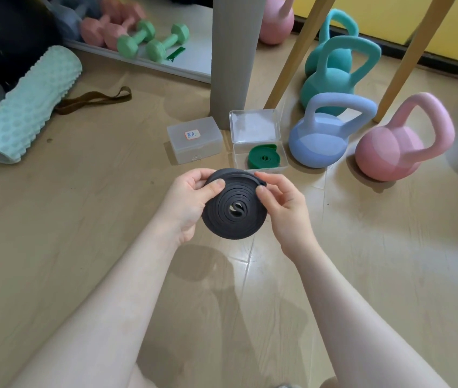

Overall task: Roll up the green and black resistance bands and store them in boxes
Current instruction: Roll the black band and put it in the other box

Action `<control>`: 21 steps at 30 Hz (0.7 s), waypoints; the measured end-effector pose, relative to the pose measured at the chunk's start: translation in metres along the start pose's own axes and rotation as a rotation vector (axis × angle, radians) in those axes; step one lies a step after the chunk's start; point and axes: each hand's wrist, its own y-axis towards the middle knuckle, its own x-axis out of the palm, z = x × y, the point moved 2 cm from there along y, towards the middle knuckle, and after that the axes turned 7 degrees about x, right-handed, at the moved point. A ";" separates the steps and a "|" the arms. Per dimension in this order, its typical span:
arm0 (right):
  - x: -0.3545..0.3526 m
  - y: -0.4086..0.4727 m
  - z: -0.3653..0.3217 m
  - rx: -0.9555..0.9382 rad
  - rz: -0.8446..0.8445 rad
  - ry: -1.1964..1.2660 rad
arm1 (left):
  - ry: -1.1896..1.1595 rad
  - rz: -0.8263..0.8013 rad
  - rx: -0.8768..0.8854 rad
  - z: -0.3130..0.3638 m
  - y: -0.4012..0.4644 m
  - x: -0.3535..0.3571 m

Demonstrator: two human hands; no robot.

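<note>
Head view shows the black band [234,212] wound into a flat coil, held above the floor [82,219] between both hands. The left hand [191,200] grips its edge, thumb across the outer turns; the right hand [281,203] pinches the loose tail at the top. Just beyond the fingertips, the green band [262,158] lies rolled in the open box [258,141]; the closed box [194,140] sits beside it. To finish well, the tail should probably stay pressed tight so the coil cannot spring loose while one hand opens that lid.
</note>
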 end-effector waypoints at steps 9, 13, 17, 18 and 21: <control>0.009 0.013 -0.033 0.002 0.004 -0.109 | 0.044 -0.078 -0.041 0.031 0.004 -0.003; 0.028 0.030 -0.076 -0.017 -0.076 -0.188 | 0.182 -0.413 0.009 0.070 0.014 -0.027; 0.053 0.047 -0.100 0.063 -0.301 -0.331 | 0.302 -0.544 0.043 0.092 0.032 -0.054; 0.056 0.053 -0.101 0.080 -0.352 -0.359 | 0.301 -0.542 0.032 0.090 0.037 -0.058; 0.059 0.080 -0.092 0.090 -0.397 -0.407 | 0.253 -0.484 0.004 0.069 0.056 -0.059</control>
